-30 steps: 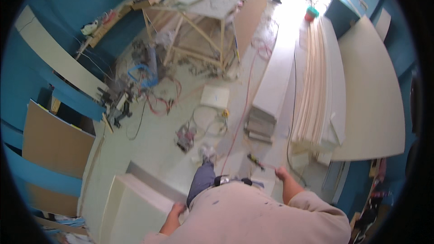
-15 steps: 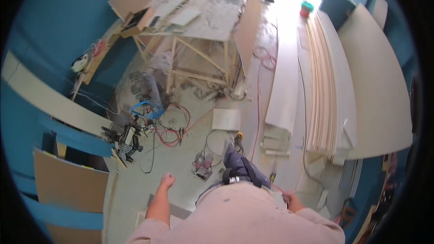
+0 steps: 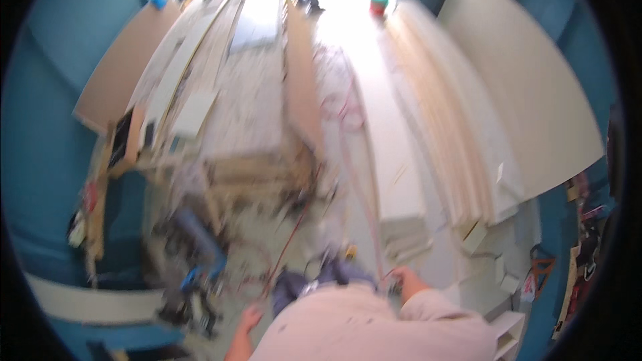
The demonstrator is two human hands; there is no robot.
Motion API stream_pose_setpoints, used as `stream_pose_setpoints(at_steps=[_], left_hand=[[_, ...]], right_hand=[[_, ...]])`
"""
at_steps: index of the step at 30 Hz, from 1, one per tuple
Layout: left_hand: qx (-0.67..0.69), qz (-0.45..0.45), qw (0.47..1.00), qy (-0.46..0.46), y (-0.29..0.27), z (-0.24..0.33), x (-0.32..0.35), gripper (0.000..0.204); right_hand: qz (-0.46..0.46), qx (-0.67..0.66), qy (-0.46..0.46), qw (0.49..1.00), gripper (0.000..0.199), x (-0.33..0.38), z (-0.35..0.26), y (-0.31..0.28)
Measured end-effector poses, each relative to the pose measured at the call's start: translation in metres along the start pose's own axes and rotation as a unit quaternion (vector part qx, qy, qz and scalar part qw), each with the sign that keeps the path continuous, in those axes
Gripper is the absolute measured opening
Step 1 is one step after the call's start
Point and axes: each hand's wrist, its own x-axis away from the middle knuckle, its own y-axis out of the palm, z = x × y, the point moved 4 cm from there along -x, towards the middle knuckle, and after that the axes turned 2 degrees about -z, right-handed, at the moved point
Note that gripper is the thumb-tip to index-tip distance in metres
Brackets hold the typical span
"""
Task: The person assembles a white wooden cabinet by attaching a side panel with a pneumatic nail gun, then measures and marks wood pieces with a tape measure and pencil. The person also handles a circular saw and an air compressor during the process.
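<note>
Two hands swing free, blurred. The left hand [image 3: 249,319] hangs open-fingered over the floor, above one red cord [image 3: 286,249]. The right hand [image 3: 405,279], grip unclear, hangs beside one stack of white boards [image 3: 394,180].

Single head view (fisheye), high above floor [image 3: 301,241], facing down.

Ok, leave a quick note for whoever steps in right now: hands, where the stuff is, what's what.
Left hand: open, empty, low beside the body, above the cluttered floor.
Right hand: at the right hip; picture too blurred to tell whether it grips anything.
Stack of long white boards lies on the floor ahead right; cluttered wooden workbench ahead left; red cable runs along the floor between them.
Nothing visibly being carried; boards untouched.
</note>
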Motion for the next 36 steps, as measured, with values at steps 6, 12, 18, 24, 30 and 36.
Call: stream_pose_setpoints(at_steps=[6,12,18,24,30,36], left_hand=[[-0.036,0.049,0.997,-0.051,-0.123,-0.045,-0.071,0.030],[0.059,0.163,0.969,0.178,-0.261,-0.016,-0.229,0.021],[0.143,0.288,0.939,0.126,-0.498,0.062,-0.295,0.025],[0.030,0.508,0.849,0.138,-0.725,0.171,-0.316,0.037],[-0.066,0.559,0.821,-0.100,-0.808,0.115,-0.380,0.070],[-0.074,0.464,0.864,-0.183,-0.863,0.082,-0.401,0.075]], right_hand=[[0.101,0.164,-0.052,0.980,0.035,0.073,-0.110,-0.094],[0.194,-0.063,-0.005,0.979,0.035,0.242,-0.059,-0.087],[0.252,-0.205,-0.078,0.942,0.035,0.293,-0.207,0.052],[0.222,-0.224,-0.204,0.927,0.036,0.300,-0.308,0.192],[0.263,-0.286,-0.189,0.902,0.037,0.347,-0.337,0.182],[0.253,-0.323,-0.020,0.912,0.039,0.435,-0.344,0.206]])
